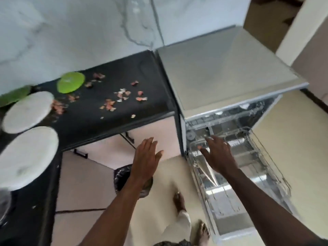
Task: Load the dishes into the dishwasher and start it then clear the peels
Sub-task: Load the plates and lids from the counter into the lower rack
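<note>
A blurred, edge-cropped plate lies left of the spread, empty left hand. The right hand, also spread, is over the rack, which runs lengthwise toward the person.

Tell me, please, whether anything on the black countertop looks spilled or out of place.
Yes: pinkish-white peels lie scattered loose over the black countertop, from beside the farther round white plate and the round lime-green plate across to near its right edge. They look like scraps left from peeling. Nothing looks broken or tipped.

The leftmost green plate, blurred, runs off the left edge.
</note>
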`<state>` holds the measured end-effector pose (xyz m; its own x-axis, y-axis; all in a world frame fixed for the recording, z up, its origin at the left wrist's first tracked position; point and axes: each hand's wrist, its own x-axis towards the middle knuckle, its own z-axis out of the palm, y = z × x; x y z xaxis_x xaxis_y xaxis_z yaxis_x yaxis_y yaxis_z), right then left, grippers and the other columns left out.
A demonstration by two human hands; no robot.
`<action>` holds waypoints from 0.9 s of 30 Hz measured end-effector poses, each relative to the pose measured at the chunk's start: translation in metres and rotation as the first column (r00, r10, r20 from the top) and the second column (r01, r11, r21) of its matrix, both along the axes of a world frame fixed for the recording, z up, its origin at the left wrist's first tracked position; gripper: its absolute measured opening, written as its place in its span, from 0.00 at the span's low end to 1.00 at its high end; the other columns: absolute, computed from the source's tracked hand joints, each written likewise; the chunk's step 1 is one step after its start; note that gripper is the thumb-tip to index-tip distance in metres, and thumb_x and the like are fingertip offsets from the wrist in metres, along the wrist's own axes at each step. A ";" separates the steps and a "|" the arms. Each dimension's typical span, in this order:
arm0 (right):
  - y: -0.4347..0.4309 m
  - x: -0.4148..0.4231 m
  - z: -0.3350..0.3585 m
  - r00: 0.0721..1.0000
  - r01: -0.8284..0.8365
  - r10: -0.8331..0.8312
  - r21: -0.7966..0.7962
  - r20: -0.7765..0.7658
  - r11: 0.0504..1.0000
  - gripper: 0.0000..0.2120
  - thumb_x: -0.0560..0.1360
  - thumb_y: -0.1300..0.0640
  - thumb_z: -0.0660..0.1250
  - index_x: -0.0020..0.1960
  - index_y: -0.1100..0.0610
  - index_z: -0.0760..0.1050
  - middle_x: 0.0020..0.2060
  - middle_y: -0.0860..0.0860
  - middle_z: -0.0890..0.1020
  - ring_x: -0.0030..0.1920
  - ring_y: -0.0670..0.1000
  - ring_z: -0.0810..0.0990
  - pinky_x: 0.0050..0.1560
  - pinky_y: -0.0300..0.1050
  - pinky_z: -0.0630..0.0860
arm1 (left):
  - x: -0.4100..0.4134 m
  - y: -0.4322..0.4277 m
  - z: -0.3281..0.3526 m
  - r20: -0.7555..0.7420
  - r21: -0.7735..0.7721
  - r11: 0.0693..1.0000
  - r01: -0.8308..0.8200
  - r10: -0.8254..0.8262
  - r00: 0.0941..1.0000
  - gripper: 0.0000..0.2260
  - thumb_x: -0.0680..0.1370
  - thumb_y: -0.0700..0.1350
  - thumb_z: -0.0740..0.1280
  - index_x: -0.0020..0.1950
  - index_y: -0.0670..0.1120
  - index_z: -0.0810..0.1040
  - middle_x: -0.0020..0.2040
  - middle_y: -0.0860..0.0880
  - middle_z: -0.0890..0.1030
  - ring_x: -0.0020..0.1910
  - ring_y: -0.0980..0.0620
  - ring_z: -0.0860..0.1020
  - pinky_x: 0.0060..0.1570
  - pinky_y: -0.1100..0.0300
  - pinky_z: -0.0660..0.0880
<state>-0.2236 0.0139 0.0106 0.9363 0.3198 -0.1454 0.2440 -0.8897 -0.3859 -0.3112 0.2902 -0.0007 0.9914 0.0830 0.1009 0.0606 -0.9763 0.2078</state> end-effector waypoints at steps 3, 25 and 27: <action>0.035 0.007 0.021 0.993 -0.076 0.072 0.044 0.090 0.996 0.38 0.76 0.32 0.46 0.71 0.57 0.73 0.70 0.60 0.73 0.70 0.63 0.71 0.69 0.62 0.66 | -0.024 0.031 0.024 -0.001 -0.015 0.990 -0.143 0.143 0.990 0.26 0.83 0.60 0.51 0.72 0.45 0.73 0.75 0.44 0.70 0.75 0.42 0.66 0.71 0.44 0.67; 0.376 0.023 0.068 0.875 -0.446 0.433 0.015 0.216 0.895 0.34 0.79 0.33 0.51 0.75 0.54 0.69 0.74 0.58 0.70 0.75 0.61 0.66 0.72 0.63 0.66 | -0.094 0.282 0.060 0.060 -0.115 0.782 -0.612 0.621 0.782 0.36 0.80 0.68 0.43 0.77 0.47 0.68 0.79 0.49 0.65 0.79 0.50 0.59 0.77 0.51 0.58; 0.405 0.024 0.071 0.872 -0.451 0.437 0.015 0.219 0.892 0.32 0.79 0.34 0.53 0.74 0.53 0.69 0.73 0.57 0.70 0.74 0.61 0.66 0.72 0.63 0.66 | -0.091 0.305 0.064 0.064 -0.112 0.786 -0.608 0.616 0.785 0.35 0.81 0.67 0.42 0.76 0.47 0.69 0.78 0.49 0.66 0.79 0.49 0.60 0.77 0.51 0.59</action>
<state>-0.2000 0.4188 0.0818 0.6997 0.7112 0.0677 0.6871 -0.6439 -0.3365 -0.4019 0.5947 0.0630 0.7157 0.6813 0.1538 0.6166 -0.7198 0.3190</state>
